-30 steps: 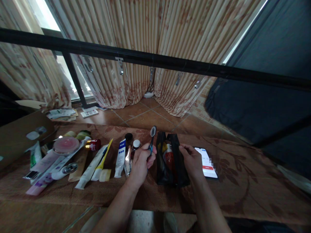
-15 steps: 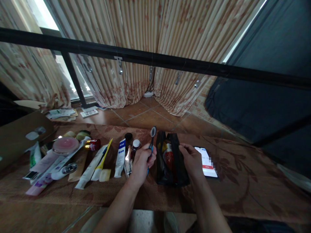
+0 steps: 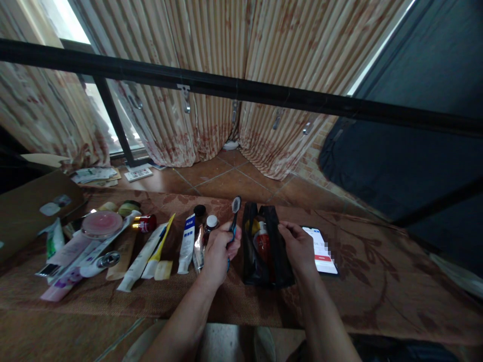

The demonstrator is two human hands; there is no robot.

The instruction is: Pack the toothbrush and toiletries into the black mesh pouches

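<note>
My left hand point(image 3: 220, 250) is closed around the handle of a dark toothbrush point(image 3: 234, 216), held with its head up just left of the black pouch. The fingers of my right hand point(image 3: 299, 246) pinch the right edge of that open black pouch point(image 3: 281, 259). Inside the pouch stands a red bottle point(image 3: 263, 245) with a pale top, and something yellow shows behind it. A white-capped bottle point(image 3: 212, 222), a silvery tube point(image 3: 198, 251) and a blue-and-white tube point(image 3: 186, 246) lie left of my left hand, which partly hides the bottle.
A lit phone point(image 3: 320, 250) lies right of the pouch on the brown patterned cloth point(image 3: 377, 281). Farther left are a yellow tube point(image 3: 162, 241), a white tube point(image 3: 141, 259), a red jar point(image 3: 145, 222) and a pink round container point(image 3: 101, 224). A cardboard box point(image 3: 33, 211) stands at the left end.
The toothbrush in my left hand has shifted very slightly left. My right hand keeps its pinch on the pouch edge; the rest looks the same.
</note>
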